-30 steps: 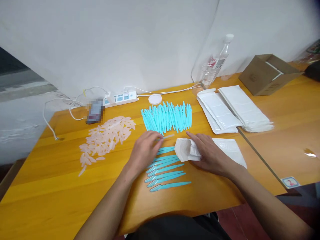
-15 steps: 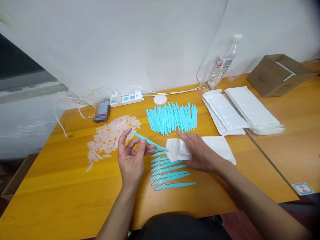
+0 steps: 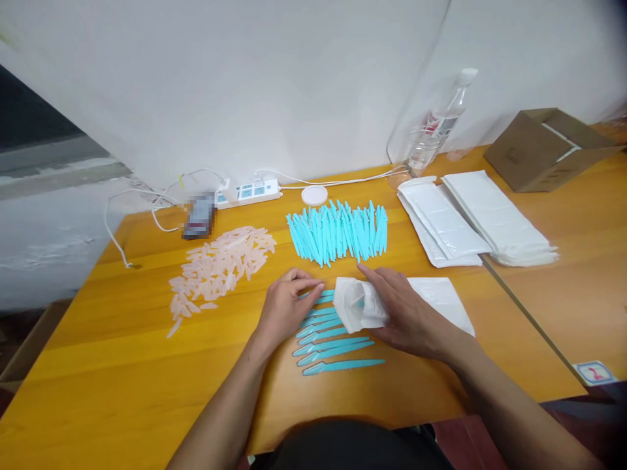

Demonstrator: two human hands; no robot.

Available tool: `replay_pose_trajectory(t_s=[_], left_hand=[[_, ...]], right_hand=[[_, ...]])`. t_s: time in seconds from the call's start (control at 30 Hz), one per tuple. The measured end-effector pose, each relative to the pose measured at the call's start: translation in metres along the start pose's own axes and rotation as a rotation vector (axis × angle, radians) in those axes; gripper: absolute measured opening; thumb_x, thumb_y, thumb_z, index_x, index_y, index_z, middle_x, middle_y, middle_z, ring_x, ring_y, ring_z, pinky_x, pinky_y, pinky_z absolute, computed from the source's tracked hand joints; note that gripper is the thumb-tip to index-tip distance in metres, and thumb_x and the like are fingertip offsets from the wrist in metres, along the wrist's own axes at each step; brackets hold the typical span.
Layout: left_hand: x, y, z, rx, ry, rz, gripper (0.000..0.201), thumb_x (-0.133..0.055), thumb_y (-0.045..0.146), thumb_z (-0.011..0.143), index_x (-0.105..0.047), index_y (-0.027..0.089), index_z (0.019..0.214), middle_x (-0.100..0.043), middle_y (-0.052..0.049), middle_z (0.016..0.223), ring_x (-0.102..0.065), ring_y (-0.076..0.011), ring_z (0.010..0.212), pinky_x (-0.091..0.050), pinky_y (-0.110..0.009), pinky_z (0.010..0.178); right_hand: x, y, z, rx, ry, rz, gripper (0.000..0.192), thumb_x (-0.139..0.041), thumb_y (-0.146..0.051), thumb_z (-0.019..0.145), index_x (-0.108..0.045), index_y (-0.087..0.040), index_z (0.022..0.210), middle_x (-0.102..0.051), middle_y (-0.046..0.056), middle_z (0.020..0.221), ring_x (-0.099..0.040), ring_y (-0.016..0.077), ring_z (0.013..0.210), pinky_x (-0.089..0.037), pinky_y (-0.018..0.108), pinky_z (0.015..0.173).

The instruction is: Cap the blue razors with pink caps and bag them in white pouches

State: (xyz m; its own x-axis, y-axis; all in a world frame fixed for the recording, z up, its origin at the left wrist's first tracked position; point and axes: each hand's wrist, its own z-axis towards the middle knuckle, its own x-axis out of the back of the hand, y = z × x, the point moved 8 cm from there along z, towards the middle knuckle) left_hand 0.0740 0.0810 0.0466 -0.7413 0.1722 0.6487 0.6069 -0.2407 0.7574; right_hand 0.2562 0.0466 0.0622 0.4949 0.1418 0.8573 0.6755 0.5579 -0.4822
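Observation:
My right hand (image 3: 409,313) grips a white plastic bag (image 3: 349,303), its crumpled mouth facing left. A bit of teal shows inside the mouth. My left hand (image 3: 289,307) is just left of the bag, thumb and fingertips pinched at the end of a teal eyebrow razor (image 3: 324,295) in the upper part of a row. Below my hands the other razors of this row (image 3: 343,367) lie side by side, their wider ends to the left. The bag hides some of their handles. Past my hands is a dense pile of teal razors (image 3: 337,232).
Pale translucent sheaths (image 3: 220,264) are spread on the left. White bags lie in stacks (image 3: 499,219) on the right, and a flat one (image 3: 441,300) beside my right hand. Behind are a power strip (image 3: 255,191), a round white lid (image 3: 314,194), a bottle (image 3: 441,124) and a carton (image 3: 533,153).
The razor my left hand held at the bag's mouth is now out of that hand, with teal inside the bag. My left hand moved right to the row; the bag shifted slightly right and nearer.

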Motion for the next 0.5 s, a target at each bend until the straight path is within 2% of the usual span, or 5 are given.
replay_pose_trajectory(t_s=[0.13,0.3,0.4,0.47,0.5], left_hand=[[-0.017,-0.007,0.017,-0.077,-0.158,0.351,0.016,-0.069,0.030,0.090,-0.080,0.027,0.101,-0.069,-0.004,0.097,-0.064,-0.0213,0.089,-0.050,-0.033,0.078],[-0.022,0.012,0.017,-0.258,-0.163,0.300,0.013,-0.060,0.020,0.094,-0.072,0.020,0.090,-0.068,-0.008,0.102,-0.062,-0.0217,0.099,-0.050,-0.034,0.086],[0.002,0.013,0.010,-0.259,-0.041,0.178,0.014,-0.054,0.022,0.098,-0.068,0.020,0.097,-0.069,-0.007,0.104,-0.063,-0.0203,0.100,-0.050,-0.037,0.092],[0.030,0.007,0.002,-0.158,0.133,0.029,0.015,-0.057,0.026,0.098,-0.064,0.022,0.110,-0.070,-0.005,0.100,-0.065,-0.0185,0.095,-0.052,-0.036,0.091],[0.043,0.003,-0.003,-0.098,0.219,-0.085,0.025,-0.060,0.028,0.096,-0.060,0.023,0.121,-0.070,-0.004,0.098,-0.066,-0.0172,0.092,-0.054,-0.034,0.089]], right_hand=[[0.002,0.005,-0.007,-0.026,0.015,0.014,0.094,-0.070,-0.018,0.078,-0.017,-0.024,0.156,-0.051,0.017,0.128,-0.051,0.0358,0.116,-0.046,0.055,0.097],[0.006,0.006,-0.008,-0.040,0.051,0.043,0.091,-0.069,-0.016,0.076,-0.023,-0.027,0.153,-0.051,0.016,0.130,-0.051,0.0356,0.119,-0.046,0.054,0.098],[0.008,0.007,-0.009,-0.044,0.073,0.065,0.092,-0.070,-0.016,0.076,-0.023,-0.028,0.154,-0.051,0.015,0.130,-0.051,0.0347,0.118,-0.047,0.053,0.097],[0.009,0.006,-0.010,-0.046,0.083,0.071,0.091,-0.069,-0.016,0.077,-0.023,-0.029,0.154,-0.050,0.015,0.131,-0.051,0.0342,0.119,-0.047,0.053,0.097],[0.008,0.006,-0.010,-0.047,0.081,0.070,0.091,-0.069,-0.016,0.077,-0.023,-0.029,0.154,-0.050,0.015,0.131,-0.051,0.0341,0.119,-0.047,0.053,0.098]])
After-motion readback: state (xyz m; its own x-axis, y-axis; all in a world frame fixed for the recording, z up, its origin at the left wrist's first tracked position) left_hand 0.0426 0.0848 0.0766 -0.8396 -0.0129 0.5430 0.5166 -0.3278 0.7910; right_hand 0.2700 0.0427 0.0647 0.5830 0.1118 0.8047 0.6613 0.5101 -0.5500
